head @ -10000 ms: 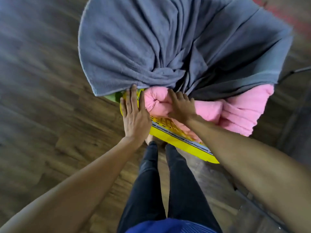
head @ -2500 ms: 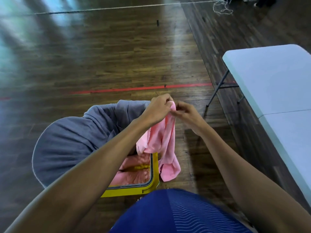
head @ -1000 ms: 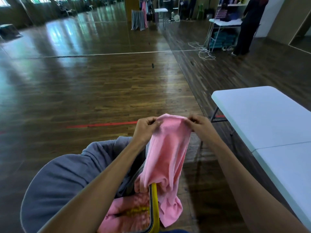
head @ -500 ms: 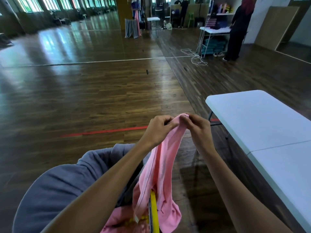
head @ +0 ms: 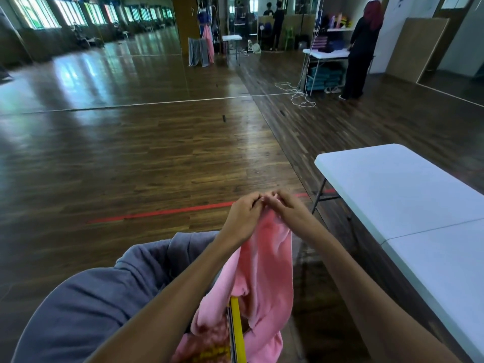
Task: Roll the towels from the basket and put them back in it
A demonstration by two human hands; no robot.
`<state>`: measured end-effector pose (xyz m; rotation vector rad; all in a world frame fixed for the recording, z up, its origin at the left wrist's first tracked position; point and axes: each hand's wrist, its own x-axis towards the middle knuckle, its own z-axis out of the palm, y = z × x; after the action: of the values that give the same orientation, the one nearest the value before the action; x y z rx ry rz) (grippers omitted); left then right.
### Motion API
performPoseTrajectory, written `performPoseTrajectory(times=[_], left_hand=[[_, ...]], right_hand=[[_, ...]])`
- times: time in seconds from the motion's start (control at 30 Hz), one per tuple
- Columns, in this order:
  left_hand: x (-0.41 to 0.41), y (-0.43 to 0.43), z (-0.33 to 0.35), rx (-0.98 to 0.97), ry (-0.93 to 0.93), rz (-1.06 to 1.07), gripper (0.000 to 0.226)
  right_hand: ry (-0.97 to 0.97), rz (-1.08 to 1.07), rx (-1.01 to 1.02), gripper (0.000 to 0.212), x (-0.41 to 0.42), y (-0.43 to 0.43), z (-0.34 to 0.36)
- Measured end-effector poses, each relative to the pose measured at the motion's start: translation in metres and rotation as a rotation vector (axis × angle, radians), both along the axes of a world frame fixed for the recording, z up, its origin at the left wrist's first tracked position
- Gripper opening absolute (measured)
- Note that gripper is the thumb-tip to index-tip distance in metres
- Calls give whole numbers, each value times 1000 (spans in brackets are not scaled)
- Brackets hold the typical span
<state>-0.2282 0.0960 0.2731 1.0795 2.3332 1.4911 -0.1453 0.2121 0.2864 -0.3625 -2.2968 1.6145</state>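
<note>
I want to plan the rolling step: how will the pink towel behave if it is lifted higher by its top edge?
Probably floppy: the pink towel hangs in soft folds below the left hand and right hand, which pinch its top. Likely light, as a pinch alone carries it. Its lower end lies against the yellow basket rim, so it may drag there.

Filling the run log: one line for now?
left hand: pinches pink towel top | right hand: same | towel hangs over yellow basket
</note>
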Motion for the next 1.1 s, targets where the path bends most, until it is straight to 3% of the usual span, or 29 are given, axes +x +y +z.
performPoseTrajectory(times=[0.17, 0.3, 0.5, 0.57, 0.73, 0.9, 1.0, 1.1], left_hand=[[1, 0, 0, 2, -21, 6, 21], [7, 3, -4, 2, -44, -1, 21], [7, -16, -36, -104, -73, 17, 21], [3, -25, -43, -114, -95, 28, 23], [-2, -9, -15, -26, -46, -46, 21], [-7, -7, -9, 25, -78, -51, 18], [-6, -8, -10, 23, -111, -80, 19], [-9, -7, -10, -10, -126, -101, 20]], right_hand=[[13, -121, 292, 27, -5, 10, -16], [16, -197, 389, 25, -3, 10, -20], [67, -540, 127, 25, 3, 55, 5], [66, -474, 87, 23, 7, 64, 13], [-107, 82, 205, 8, 2, 29, 6], [-50, 110, 47, 18, 5, 22, -2], [-28, 98, 119, 28, 3, 18, -6], [-10, -7, 233, 15, -6, 22, -10]])
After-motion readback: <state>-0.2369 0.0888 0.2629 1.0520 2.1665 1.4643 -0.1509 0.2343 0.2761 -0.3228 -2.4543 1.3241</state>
